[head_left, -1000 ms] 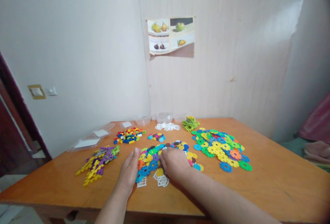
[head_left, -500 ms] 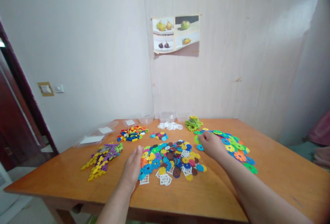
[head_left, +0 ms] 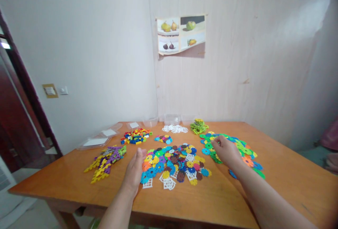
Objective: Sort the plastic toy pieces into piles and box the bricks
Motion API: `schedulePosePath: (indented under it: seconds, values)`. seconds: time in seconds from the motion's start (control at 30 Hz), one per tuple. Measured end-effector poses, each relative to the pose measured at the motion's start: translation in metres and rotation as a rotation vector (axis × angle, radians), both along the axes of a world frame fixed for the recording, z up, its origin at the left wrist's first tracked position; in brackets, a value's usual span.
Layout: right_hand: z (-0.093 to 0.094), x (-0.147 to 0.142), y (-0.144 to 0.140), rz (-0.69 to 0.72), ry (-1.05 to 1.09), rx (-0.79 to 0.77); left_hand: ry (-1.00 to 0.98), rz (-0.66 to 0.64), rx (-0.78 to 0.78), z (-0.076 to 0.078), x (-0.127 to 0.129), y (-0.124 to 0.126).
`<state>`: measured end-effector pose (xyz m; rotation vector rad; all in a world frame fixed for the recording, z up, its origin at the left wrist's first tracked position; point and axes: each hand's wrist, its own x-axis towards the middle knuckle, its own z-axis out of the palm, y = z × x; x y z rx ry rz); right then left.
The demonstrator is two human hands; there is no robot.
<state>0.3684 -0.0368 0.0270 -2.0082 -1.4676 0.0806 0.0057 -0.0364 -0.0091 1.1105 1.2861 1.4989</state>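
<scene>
My left hand (head_left: pixel 135 167) rests on edge at the left side of the middle pile of small notched plastic discs (head_left: pixel 174 160), fingers straight and thumb raised, holding nothing. White lattice window pieces (head_left: pixel 169 182) lie among the near discs of that pile. Over the pile of larger flower-shaped discs (head_left: pixel 208 145) on the right is my right hand (head_left: pixel 224 148). Its fingers are curled together; whatever they may hold is hidden. The hand and forearm cover part of these larger discs.
Yellow and purple interlocking pieces (head_left: pixel 105 160) lie at left, with small coloured bricks (head_left: pixel 136 136) behind. White pieces (head_left: pixel 174 129), green pieces (head_left: pixel 199 127) and a few discs (head_left: pixel 163 139) sit farther back. Clear containers (head_left: pixel 172 119) and lids (head_left: pixel 93 142) line the table's (head_left: pixel 185 204) back and left edges.
My right hand has moved right and slightly nearer, from the left edge of the larger disc pile to over it. My left hand stays beside the middle pile.
</scene>
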Motion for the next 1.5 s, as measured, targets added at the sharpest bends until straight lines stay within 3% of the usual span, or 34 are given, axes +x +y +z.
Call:
schedulePosePath:
  seconds: [0.33, 0.5, 0.7, 0.9, 1.13, 1.27, 1.5]
  values:
    - [0.010, -0.139, -0.035, 0.647, -0.219, 0.010, -0.013, 0.019, 0.022, -0.004, 0.000, 0.001]
    - [0.006, -0.185, -0.040, 0.777, -0.374, -0.014, -0.024, 0.014, 0.036, -0.004, 0.001, 0.000]
    - [0.001, -0.202, -0.029, 0.789, -0.441, -0.072, 0.001, 0.014, 0.029, -0.006, -0.001, 0.002]
    - [0.004, -0.198, -0.028, 0.797, -0.432, -0.054, 0.000, 0.003, 0.025, -0.007, 0.000, 0.003]
    - [0.012, -0.170, -0.022, 0.589, -0.293, 0.045, 0.024, 0.007, 0.009, -0.006, -0.002, 0.002]
    - [0.017, -0.126, -0.013, 0.374, -0.171, 0.025, 0.022, 0.011, 0.004, -0.003, 0.000, 0.000]
    - [0.017, -0.016, 0.000, 0.039, -0.124, -0.072, 0.035, 0.032, 0.005, 0.002, 0.002, -0.003]
